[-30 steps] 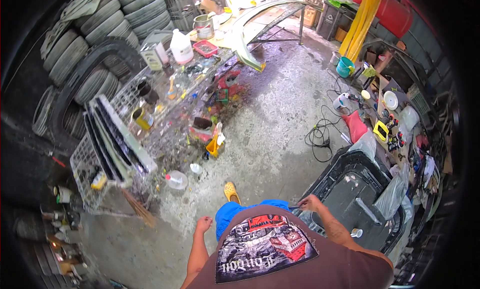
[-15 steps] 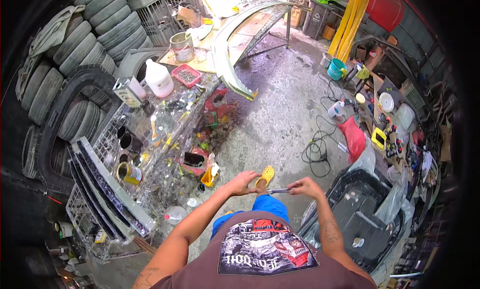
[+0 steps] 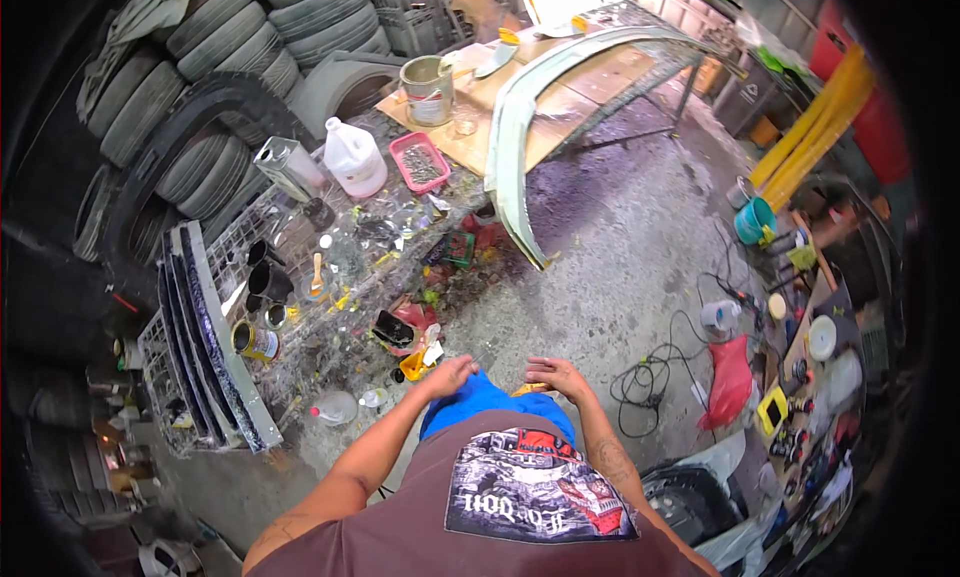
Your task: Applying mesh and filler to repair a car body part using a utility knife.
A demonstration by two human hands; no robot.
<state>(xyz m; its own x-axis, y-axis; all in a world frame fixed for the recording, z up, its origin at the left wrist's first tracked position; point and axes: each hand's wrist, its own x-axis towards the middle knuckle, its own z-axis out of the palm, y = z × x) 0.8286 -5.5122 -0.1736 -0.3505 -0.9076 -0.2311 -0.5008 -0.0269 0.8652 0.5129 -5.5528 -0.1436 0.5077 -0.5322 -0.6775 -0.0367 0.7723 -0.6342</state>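
My left hand [image 3: 450, 377] is low in front of me, above the blue shorts [image 3: 488, 402]. Its fingers look closed together; whatever they hold, if anything, is hidden. Across from it, my right hand [image 3: 558, 375] has its fingers stretched towards the left, slightly apart, with nothing visible in them. Part of a yellow clog [image 3: 530, 388] shows beneath that hand. No thin silver tool is visible at either hand now.
At left, a cluttered worktable carries a white jug [image 3: 355, 159], a red tray [image 3: 420, 163] and a paint can [image 3: 427, 92]. A long pale curved panel [image 3: 513, 142] overhangs the far table. Black cable [image 3: 645, 382] and a red bag [image 3: 728, 382] lie on the right floor.
The view has swung right-to-left across the scene, so the tables sit further right. My hands have moved apart from the thin silver tool between them, which no longer shows.
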